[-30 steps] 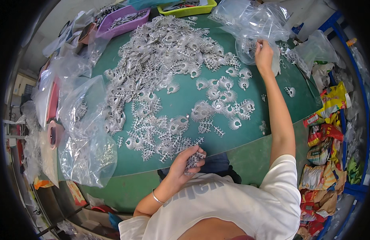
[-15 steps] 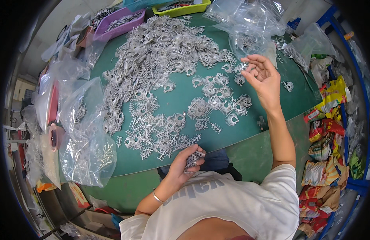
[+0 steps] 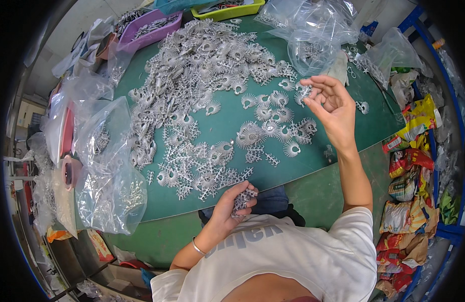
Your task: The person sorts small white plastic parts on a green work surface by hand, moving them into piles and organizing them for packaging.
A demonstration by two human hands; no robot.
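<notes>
Lettered shirt (image 3: pixel 308 251) at 5 o'clock, printed packets (image 3: pixel 396 217) at 4.
Left fingers (image 3: pixel 236 191) clamped on grey pieces (image 3: pixel 241 202), right fingers (image 3: pixel 329 81) on small piece (image 3: pixel 306 91); plastic bag (image 3: pixel 318 27) at 1.

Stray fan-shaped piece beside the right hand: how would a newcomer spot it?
On the green table, find the right hand. Just to its right lies a grey fan-shaped piece. Unlike the crowded fans left of that hand, it lies alone.

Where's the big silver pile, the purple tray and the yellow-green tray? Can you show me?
Silver pile (image 3: pixel 202 68): head view, on its upper middle.
Purple tray (image 3: pixel 161 33): head view, on its near wall.
Yellow-green tray (image 3: pixel 232 13): head view, on its near wall.
</notes>
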